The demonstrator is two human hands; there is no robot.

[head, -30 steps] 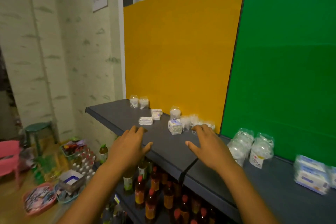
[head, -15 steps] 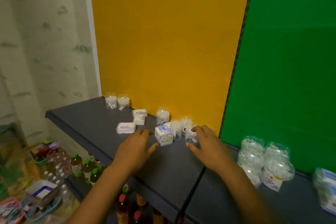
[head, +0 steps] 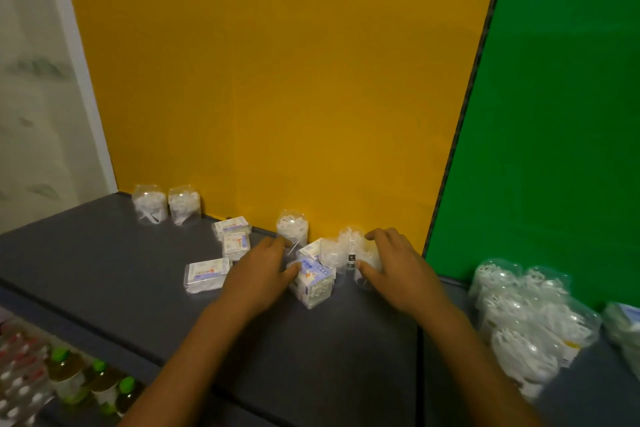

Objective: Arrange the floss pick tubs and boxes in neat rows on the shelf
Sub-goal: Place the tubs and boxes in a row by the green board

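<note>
On the dark grey shelf [head: 104, 263] stand clear floss pick tubs and flat white boxes. Two tubs [head: 166, 204] sit at the back left against the yellow panel, another tub [head: 292, 227] farther right. My left hand [head: 259, 274] touches a blue-and-white cube box [head: 313, 282] with its thumb, fingers relaxed. My right hand [head: 394, 267] curls around a clear tub [head: 360, 253] in a small cluster. Flat boxes [head: 206, 274] [head: 233, 236] lie left of my left hand.
Several bagged floss pick packs [head: 519, 315] are piled on the shelf at the right, before the green panel [head: 554, 114]. Bottles with green caps [head: 90, 378] stand on a lower shelf at bottom left. A seam [head: 420, 357] divides the shelf boards.
Both hands have moved forward across the shelf to the cluster; the right hand now wraps a tub, the left reaches the cube box. The view has closed in on the shelf.
</note>
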